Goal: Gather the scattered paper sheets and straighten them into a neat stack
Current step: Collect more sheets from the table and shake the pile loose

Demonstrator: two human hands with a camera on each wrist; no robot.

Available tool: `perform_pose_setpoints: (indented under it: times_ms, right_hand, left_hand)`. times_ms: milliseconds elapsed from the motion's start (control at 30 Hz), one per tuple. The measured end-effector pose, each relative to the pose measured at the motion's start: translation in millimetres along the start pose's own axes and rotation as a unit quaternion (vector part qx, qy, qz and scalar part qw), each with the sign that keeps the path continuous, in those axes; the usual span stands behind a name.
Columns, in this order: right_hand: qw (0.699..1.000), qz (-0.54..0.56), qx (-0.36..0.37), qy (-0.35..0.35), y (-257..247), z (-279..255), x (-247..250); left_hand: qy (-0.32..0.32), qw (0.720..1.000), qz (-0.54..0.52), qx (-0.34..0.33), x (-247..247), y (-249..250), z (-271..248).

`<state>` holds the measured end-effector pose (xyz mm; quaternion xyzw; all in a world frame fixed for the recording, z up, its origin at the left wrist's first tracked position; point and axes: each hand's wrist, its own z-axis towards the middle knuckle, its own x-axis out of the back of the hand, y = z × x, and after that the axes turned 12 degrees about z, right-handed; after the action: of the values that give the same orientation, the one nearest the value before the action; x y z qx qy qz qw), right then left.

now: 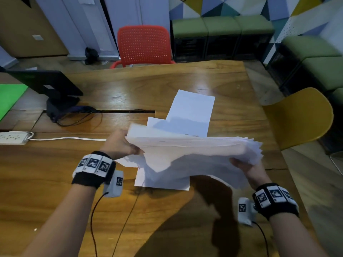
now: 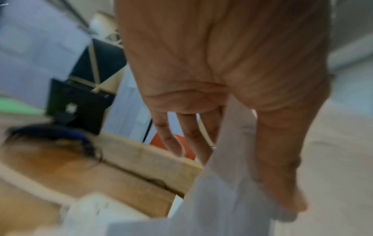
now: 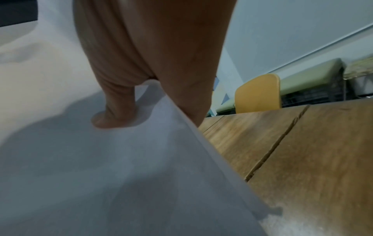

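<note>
The left hand [image 1: 121,145] and right hand [image 1: 247,168] each pinched an end of the sheaf of sheets [image 1: 194,151], held off the table [image 1: 55,182] between them. Its edges were fanned; sagging sheets could slip out. Loose sheets [image 1: 192,112] lay just beyond.

No legible text or labels.
</note>
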<state>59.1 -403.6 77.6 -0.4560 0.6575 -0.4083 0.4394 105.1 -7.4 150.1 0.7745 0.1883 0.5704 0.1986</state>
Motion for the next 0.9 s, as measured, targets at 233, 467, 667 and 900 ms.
perform_pose_setpoints:
  times_ms: [233,467,667,900]
  right_hand:
    - [1.0,0.027,-0.006,0.004,5,-5,-5]
    - [0.998,0.034,-0.035,0.037,-1,-7,2]
    - [0.998,-0.045,-0.01,0.043,30,-2,-2]
    - [0.998,-0.008,-0.011,0.054,21,3,-4]
  left_hand:
    - [0.006,0.966,-0.254,0.053,-40,-6,-2]
    - [0.11,0.935,-0.334,0.038,-50,-3,4]
    - [0.103,0.924,-0.331,0.162,-90,-9,0]
    - [0.108,0.922,-0.346,0.136,-81,-6,-1]
